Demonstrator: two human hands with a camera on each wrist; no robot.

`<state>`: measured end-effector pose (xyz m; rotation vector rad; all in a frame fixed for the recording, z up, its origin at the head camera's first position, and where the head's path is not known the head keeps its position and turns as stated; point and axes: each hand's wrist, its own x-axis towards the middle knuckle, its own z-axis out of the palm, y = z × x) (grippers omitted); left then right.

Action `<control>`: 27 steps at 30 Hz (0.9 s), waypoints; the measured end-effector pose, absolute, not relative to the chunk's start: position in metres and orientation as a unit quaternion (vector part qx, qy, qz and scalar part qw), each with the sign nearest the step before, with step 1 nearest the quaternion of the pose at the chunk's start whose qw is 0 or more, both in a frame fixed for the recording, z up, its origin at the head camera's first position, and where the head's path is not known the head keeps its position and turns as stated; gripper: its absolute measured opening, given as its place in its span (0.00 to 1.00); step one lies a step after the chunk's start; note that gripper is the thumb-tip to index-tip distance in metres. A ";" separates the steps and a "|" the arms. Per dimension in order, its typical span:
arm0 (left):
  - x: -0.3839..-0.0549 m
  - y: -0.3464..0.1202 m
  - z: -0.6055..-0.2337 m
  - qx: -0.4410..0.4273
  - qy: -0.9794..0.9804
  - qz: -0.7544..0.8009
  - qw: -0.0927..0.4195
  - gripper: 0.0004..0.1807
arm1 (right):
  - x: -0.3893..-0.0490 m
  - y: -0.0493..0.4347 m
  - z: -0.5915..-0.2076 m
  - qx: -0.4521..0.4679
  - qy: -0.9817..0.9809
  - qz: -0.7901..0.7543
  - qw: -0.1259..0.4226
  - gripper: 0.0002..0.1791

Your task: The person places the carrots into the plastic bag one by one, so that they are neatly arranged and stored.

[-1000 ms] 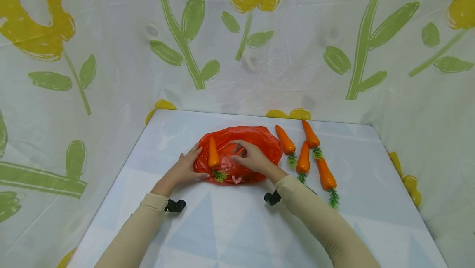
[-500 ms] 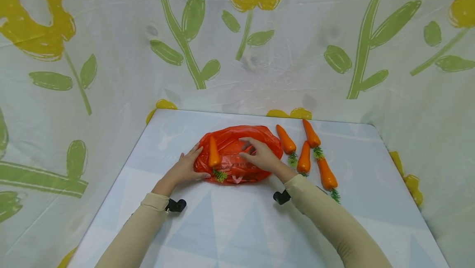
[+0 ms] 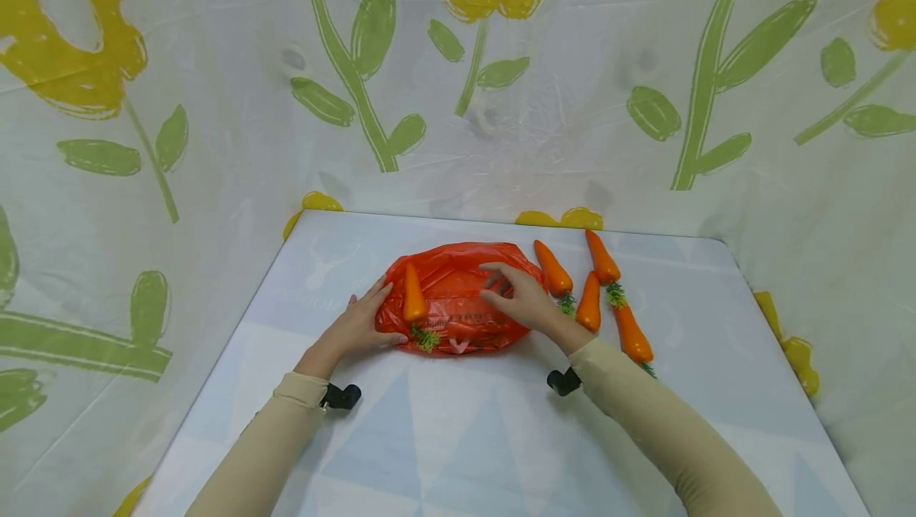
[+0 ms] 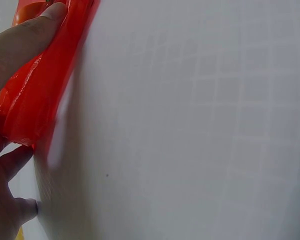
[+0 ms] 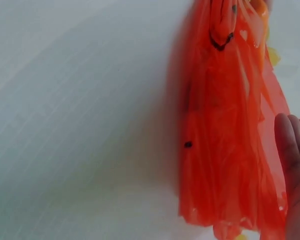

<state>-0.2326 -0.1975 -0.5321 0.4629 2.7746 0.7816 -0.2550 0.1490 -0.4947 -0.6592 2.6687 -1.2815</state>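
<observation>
A red plastic bag [image 3: 465, 306] lies spread on the table. One orange carrot [image 3: 413, 294] with a frilly green top rests on its left part. My left hand [image 3: 356, 328] lies against the bag's left end, fingers spread; the left wrist view has its thumb [image 4: 27, 42] extended over the red plastic. Above the bag's right part is my right hand [image 3: 525, 300], fingers loosely bent, holding nothing. Beyond it, several more carrots lie to the right, among them one carrot [image 3: 553, 269] beside the bag and another carrot [image 3: 589, 304] partly behind my right wrist.
At the far right of the group are a back carrot [image 3: 603, 257] and a front carrot [image 3: 631, 332], whose leaves my sleeve partly covers. The pale table [image 3: 458, 453] ends at a flower-printed curtain [image 3: 558, 127] at the back and sides.
My right hand has moved right across the bag, away from the carrot on it and towards the carrots on the right. The left hand, bag and carrots stay in place.
</observation>
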 end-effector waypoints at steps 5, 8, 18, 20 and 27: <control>-0.233 -0.197 -0.532 0.155 0.944 0.267 0.113 0.61 | -0.253 0.156 -0.496 -0.219 0.879 -0.421 0.049 0.28; -0.232 -0.197 -0.532 0.154 0.944 0.267 0.114 0.62 | -0.251 0.159 -0.496 -0.228 0.877 -0.422 0.045 0.27; -0.233 -0.198 -0.534 0.164 0.945 0.264 0.104 0.62 | -0.243 0.173 -0.493 -0.226 0.870 -0.437 0.024 0.25; -0.233 -0.198 -0.534 0.163 0.945 0.265 0.103 0.61 | -0.242 0.176 -0.495 -0.223 0.870 -0.440 0.022 0.25; -0.232 -0.198 -0.533 0.165 0.945 0.266 0.100 0.61 | -0.238 0.186 -0.496 -0.218 0.864 -0.453 0.013 0.24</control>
